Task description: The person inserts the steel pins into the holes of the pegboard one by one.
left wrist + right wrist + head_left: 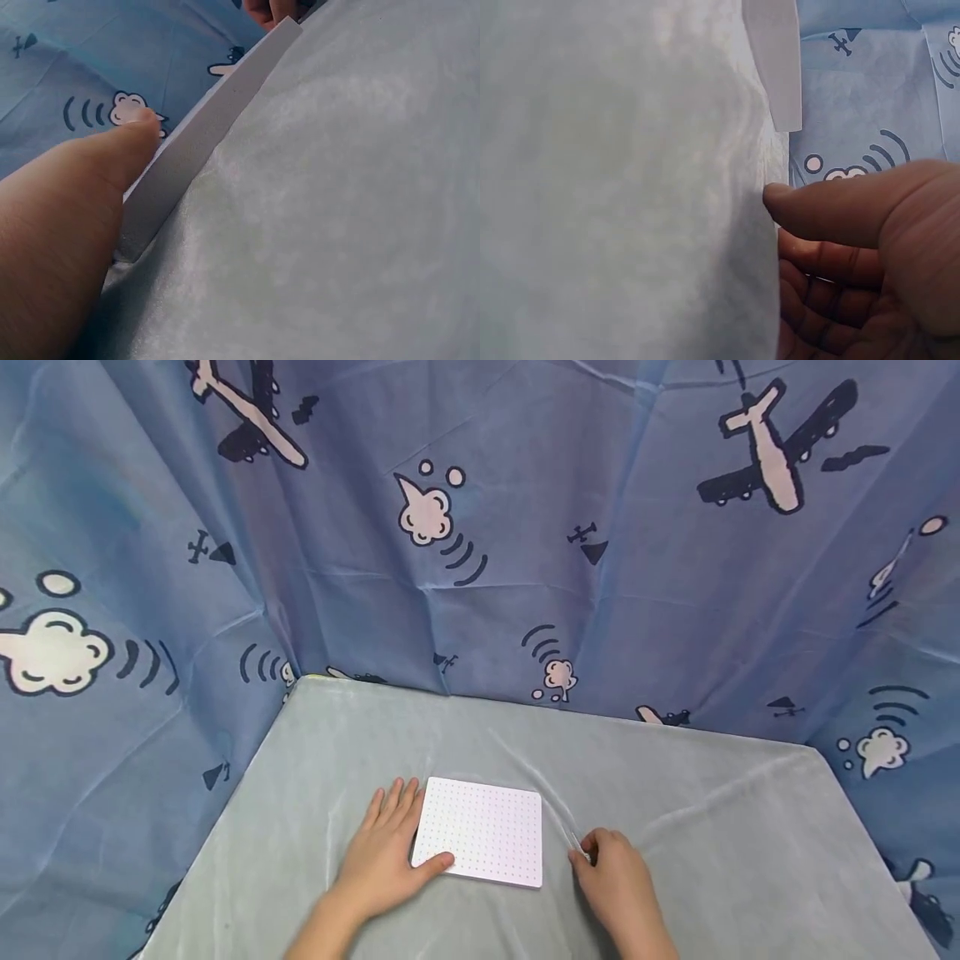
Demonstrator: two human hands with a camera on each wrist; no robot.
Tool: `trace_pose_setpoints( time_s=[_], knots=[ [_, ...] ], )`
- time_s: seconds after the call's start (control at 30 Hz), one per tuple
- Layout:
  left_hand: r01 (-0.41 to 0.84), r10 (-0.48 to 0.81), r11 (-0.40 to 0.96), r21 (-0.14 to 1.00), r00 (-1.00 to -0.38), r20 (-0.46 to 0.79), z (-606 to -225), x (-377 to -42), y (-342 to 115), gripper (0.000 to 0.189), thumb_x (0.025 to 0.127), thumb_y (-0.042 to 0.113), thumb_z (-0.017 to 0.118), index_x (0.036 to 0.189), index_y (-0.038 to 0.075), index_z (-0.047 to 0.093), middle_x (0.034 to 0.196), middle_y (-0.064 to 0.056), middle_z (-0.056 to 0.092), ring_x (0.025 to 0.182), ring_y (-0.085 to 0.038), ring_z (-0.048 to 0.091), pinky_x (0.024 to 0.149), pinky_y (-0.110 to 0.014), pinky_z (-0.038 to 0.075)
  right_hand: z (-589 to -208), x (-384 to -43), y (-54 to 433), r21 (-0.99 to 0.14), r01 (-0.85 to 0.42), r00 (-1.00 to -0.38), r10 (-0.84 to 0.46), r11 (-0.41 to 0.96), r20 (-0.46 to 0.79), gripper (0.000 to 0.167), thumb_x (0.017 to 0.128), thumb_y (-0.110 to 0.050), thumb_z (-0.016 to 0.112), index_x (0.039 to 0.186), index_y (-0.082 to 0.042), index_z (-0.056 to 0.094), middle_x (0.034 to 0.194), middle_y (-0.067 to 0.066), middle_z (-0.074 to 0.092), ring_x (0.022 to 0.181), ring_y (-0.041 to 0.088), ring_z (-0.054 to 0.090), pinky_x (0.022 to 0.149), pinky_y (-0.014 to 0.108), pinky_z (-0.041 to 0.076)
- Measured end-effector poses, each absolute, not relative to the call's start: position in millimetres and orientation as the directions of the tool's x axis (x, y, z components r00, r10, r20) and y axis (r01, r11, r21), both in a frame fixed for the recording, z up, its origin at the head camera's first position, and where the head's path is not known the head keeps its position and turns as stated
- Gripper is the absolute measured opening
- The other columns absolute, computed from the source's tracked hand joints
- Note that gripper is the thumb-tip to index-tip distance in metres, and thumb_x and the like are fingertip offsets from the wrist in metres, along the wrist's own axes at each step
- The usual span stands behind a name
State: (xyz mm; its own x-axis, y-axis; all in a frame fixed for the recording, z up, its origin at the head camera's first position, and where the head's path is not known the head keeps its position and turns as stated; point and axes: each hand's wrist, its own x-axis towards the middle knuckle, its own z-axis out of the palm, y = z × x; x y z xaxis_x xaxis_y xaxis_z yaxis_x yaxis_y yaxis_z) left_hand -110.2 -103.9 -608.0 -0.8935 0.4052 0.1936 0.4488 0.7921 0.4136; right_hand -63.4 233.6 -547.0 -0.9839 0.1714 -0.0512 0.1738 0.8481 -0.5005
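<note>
A white pegboard [480, 831] with rows of small holes lies flat on the grey cloth [712, 852]. My left hand [386, 856] rests against its left side, fingers straight and slightly spread, thumb over the front left corner. In the left wrist view the thumb lies along the top of the board's pale side wall [202, 150]. To the right of the board, apart from it, my right hand [621, 883] pinches a raised fold of the cloth between thumb and curled fingers. The right wrist view shows the thumb tip at the cloth, close to the board's corner [778, 67].
A blue curtain [487, 602] printed with planes and clouds hangs behind the table and along both sides. A long crease [536, 777] in the cloth runs past the board's right side to my right hand.
</note>
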Motion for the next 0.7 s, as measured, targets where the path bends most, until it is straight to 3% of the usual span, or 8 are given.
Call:
trace_pose_setpoints(
  time_s=[0.2, 0.43, 0.7],
  knots=[
    [0.466, 0.420, 0.790, 0.399, -0.885, 0.203, -606.0, -109.9, -104.3, 0.122, 0.089, 0.091, 0.057, 0.168, 0.000, 0.039, 0.174, -0.018, 0.036, 0.165, -0.037, 0.024, 0.137, -0.053, 0.010, -547.9, -62.1, 235.8, -0.519, 0.169, -0.984, 0.177, 0.838, -0.035, 0.017, 0.093, -0.011, 0.084, 0.087, -0.005, 0.069, 0.078, 0.002, 0.061, 0.070, 0.019, 0.055, 0.064, 0.039, 0.049],
    [0.459, 0.432, 0.798, 0.389, -0.887, 0.161, -601.2, -110.6, -108.7, 0.137, 0.078, 0.098, 0.061, 0.170, 0.000, 0.033, 0.176, -0.019, 0.031, 0.167, -0.036, 0.019, 0.137, -0.050, 0.005, -546.4, -65.6, 235.2, -0.559, 0.179, -0.983, 0.171, 0.810, -0.066, 0.020, 0.095, -0.012, 0.083, 0.082, -0.009, 0.068, 0.072, -0.002, 0.059, 0.066, 0.017, 0.053, 0.061, 0.035, 0.046],
    [0.469, 0.445, 0.798, 0.379, -0.882, 0.155, -605.7, -110.6, -105.8, 0.138, 0.078, 0.099, 0.059, 0.172, 0.002, 0.030, 0.178, -0.017, 0.029, 0.167, -0.034, 0.018, 0.137, -0.048, 0.004, -549.9, -62.5, 239.2, -0.583, 0.231, -0.972, 0.209, 0.779, -0.106, 0.017, 0.095, -0.017, 0.078, 0.083, -0.010, 0.068, 0.070, -0.002, 0.059, 0.063, 0.017, 0.054, 0.057, 0.034, 0.045]
  ],
)
